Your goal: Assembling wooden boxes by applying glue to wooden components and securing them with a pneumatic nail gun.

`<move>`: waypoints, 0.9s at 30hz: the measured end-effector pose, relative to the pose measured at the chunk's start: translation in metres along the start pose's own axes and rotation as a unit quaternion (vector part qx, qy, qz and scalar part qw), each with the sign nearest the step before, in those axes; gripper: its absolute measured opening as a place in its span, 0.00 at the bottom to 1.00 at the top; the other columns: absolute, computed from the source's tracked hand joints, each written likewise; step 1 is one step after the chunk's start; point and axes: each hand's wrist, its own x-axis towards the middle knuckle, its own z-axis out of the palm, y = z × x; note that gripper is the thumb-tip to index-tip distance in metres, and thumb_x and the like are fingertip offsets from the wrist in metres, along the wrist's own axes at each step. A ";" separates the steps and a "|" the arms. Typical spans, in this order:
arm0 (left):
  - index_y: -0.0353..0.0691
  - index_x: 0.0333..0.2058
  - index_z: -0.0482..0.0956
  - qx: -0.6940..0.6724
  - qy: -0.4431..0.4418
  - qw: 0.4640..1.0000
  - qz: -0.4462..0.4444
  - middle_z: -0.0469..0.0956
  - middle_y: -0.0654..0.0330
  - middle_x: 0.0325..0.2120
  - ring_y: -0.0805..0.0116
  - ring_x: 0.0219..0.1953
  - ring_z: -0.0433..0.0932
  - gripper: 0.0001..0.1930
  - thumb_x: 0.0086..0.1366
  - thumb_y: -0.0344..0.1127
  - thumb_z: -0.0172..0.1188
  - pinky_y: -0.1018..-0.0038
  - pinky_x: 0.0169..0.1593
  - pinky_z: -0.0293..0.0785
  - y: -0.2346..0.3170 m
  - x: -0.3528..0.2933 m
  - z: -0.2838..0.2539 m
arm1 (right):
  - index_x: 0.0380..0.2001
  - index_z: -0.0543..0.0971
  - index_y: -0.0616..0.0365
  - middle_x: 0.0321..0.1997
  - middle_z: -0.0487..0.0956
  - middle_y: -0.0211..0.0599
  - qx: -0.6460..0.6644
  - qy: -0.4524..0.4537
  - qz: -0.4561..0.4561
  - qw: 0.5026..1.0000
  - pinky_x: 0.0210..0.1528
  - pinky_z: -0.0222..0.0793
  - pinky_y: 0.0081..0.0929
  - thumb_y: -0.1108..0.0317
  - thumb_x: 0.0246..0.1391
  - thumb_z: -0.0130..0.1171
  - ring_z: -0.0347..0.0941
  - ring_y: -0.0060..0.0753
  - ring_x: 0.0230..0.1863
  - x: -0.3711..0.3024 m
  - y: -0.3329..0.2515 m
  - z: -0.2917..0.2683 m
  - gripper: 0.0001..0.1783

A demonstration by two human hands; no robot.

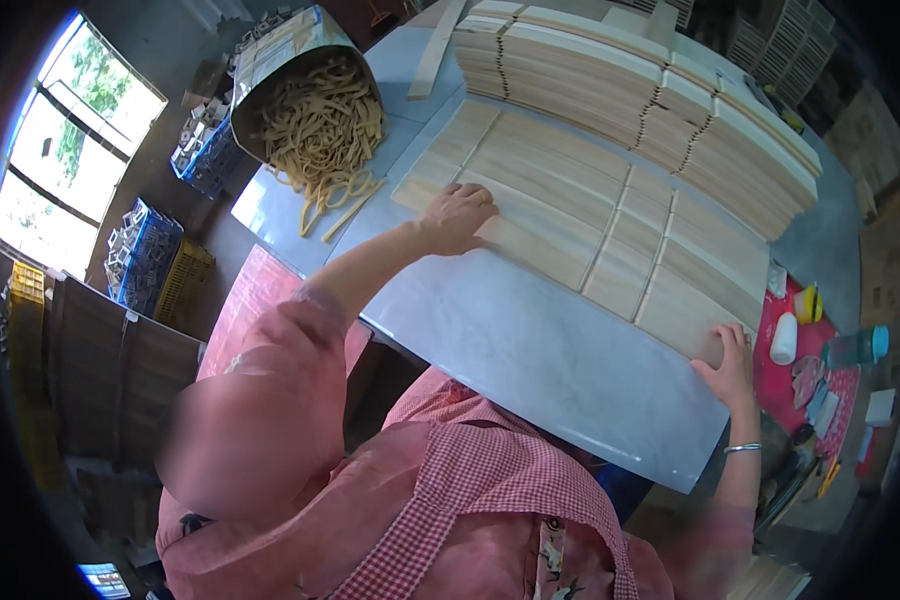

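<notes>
Several pale wooden slats [555,235] lie flat side by side on the grey-white tabletop [530,320], with grooves running across them in lines. My left hand [457,218] rests on the near left part of the slats, fingers bent and thumb apart. At their near right end is my right hand [728,365], its thumb spread from the fingers and the fingertips touching the slat ends. Neither hand lifts anything. Behind the flat slats stands a tall stack of similar grooved slats [590,75].
A tipped bin [285,45] spills tan elastic bands [325,125] onto the table's left. On the right, a red cloth [775,385] carries a white bottle [784,338], near a blue-capped jar [855,347]. Blue crates [145,250] stand at left. One loose slat [436,50] lies beside the stack.
</notes>
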 end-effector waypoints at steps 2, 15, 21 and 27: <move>0.45 0.51 0.76 0.009 -0.019 1.000 0.015 0.73 0.59 0.54 0.57 0.63 0.66 0.27 0.54 0.46 0.72 0.58 0.66 0.60 -0.001 -0.002 -0.004 | 0.46 0.74 0.56 0.51 0.71 0.39 -0.027 -0.060 0.007 0.998 0.56 0.67 0.39 0.69 0.40 0.73 0.68 0.48 0.50 -0.004 -0.006 -0.005 0.28; 0.42 0.50 0.77 0.019 -0.059 0.998 0.029 0.74 0.57 0.55 0.57 0.62 0.68 0.31 0.49 0.46 0.76 0.60 0.67 0.60 0.026 -0.048 -0.025 | 0.46 0.74 0.56 0.50 0.71 0.37 -0.035 -0.035 -0.011 0.999 0.56 0.70 0.38 0.67 0.40 0.73 0.70 0.46 0.50 -0.028 -0.019 -0.009 0.27; 0.42 0.48 0.77 0.037 -0.057 0.997 0.029 0.77 0.58 0.49 0.57 0.57 0.71 0.31 0.48 0.47 0.77 0.60 0.63 0.64 0.022 -0.030 -0.021 | 0.42 0.74 0.55 0.49 0.72 0.35 -0.049 -0.074 0.034 0.995 0.54 0.70 0.37 0.66 0.39 0.74 0.70 0.44 0.49 -0.026 -0.022 -0.013 0.25; 0.42 0.48 0.76 0.007 -0.101 0.995 0.002 0.76 0.58 0.48 0.57 0.57 0.71 0.30 0.48 0.45 0.77 0.60 0.63 0.64 0.018 -0.011 -0.024 | 0.40 0.74 0.54 0.46 0.73 0.36 -0.057 -0.096 0.062 0.992 0.52 0.70 0.36 0.64 0.39 0.76 0.71 0.44 0.48 -0.035 -0.032 -0.016 0.25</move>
